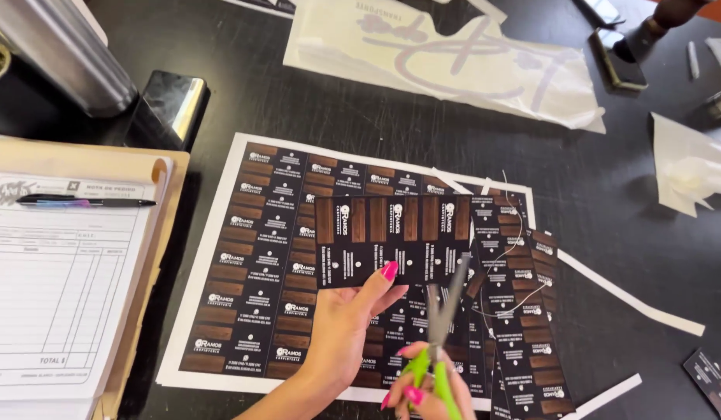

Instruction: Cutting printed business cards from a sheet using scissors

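Centre frame: left hand (349,323) is pinching a card strip (391,239); right hand (426,389) is gripping green-handled scissors (440,334) over the printed sheet (251,257); an order pad (57,288) is lying at left on the desk (625,202).

Print or sign shop workbench, going by what's on it. Dark table (625,202) covered in print work: big uncut sheet of business cards (255,257), a cut strip of cards (391,237), white paper trimmings (633,299). Green-handled scissors (438,342) in use on the cards. Large vinyl lettering sheet (446,58) at the back. Order form pad (57,288) with a pen (84,202) on it at left. Phones (619,58) lying about.
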